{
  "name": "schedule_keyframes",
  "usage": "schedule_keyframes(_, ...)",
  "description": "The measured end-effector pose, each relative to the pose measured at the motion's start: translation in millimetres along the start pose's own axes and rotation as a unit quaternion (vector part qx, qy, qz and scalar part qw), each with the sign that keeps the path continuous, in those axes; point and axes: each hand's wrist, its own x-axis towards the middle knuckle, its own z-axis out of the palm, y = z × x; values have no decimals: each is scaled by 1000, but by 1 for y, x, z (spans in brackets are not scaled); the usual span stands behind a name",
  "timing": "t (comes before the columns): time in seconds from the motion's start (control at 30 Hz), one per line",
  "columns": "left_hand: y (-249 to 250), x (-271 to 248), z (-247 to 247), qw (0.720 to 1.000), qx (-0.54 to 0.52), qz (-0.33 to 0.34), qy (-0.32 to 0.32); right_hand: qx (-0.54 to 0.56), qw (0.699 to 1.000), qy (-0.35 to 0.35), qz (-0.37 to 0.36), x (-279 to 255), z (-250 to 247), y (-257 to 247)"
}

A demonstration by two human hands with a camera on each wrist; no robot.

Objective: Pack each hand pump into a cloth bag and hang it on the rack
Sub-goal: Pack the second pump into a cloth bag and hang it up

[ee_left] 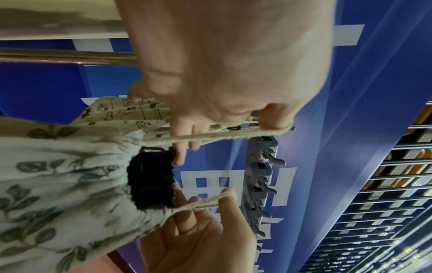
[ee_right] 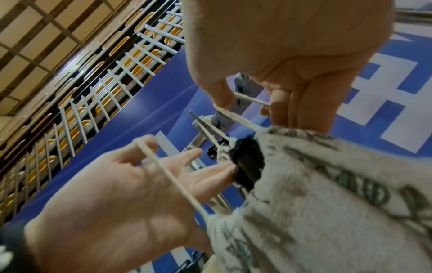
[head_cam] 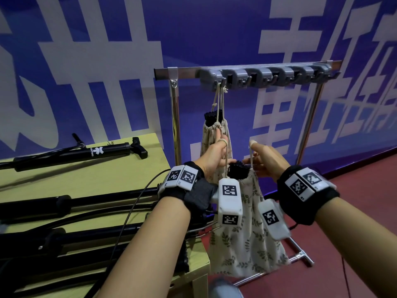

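A leaf-print cloth bag [head_cam: 242, 244] hangs between my hands, with a black pump handle [head_cam: 237, 168] sticking out of its gathered mouth. My left hand [head_cam: 214, 155] has one drawstring loop [ee_left: 210, 136] hooked over its index finger. My right hand [head_cam: 268, 160] has the other loop [ee_left: 210, 201] hooked over its raised index finger. Both cords are pulled taut, out to the sides. The bag sits below the rack's grey hooks [head_cam: 268, 76]. A second packed bag [head_cam: 217, 134] hangs from the leftmost hook, just behind my left hand.
Several black hand pumps [head_cam: 81, 154] lie on the yellow-green table [head_cam: 120, 177] at the left. The rack's steel post [head_cam: 176, 117] stands beside the table corner, and its foot bar [head_cam: 300, 257] rests on the red floor. A blue banner wall is behind.
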Motion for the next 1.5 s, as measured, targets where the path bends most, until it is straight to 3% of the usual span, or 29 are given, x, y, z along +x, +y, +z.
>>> schedule_keyframes(0.27,-4,1,-3,994,64,-89,13,32,999,12,-24,-7,13,8)
schedule_keyframes(0.4,0,-6,-3,992,72,-100,23,42,989,70,-123,-14,14,5)
schedule_keyframes(0.57,3,-5,-2,980,140,-128,59,-153,952,99,-245,-17,13,9)
schedule_keyframes(0.93,-11,-1,-1,924,346,-159,-34,-184,952,70,-233,-1,15,24)
schedule_keyframes(1.13,-7,-6,0,899,402,-170,-42,-203,950,28,-237,2,17,24)
schedule_keyframes(1.33,11,-9,6,922,370,-114,-26,-181,962,-31,-202,3,6,12)
schedule_keyframes(1.43,23,-9,18,934,338,-113,-19,-168,961,-88,-202,-4,-1,6)
schedule_keyframes(1.5,31,-7,27,935,336,-112,-20,-180,957,-90,-210,-9,-5,1)
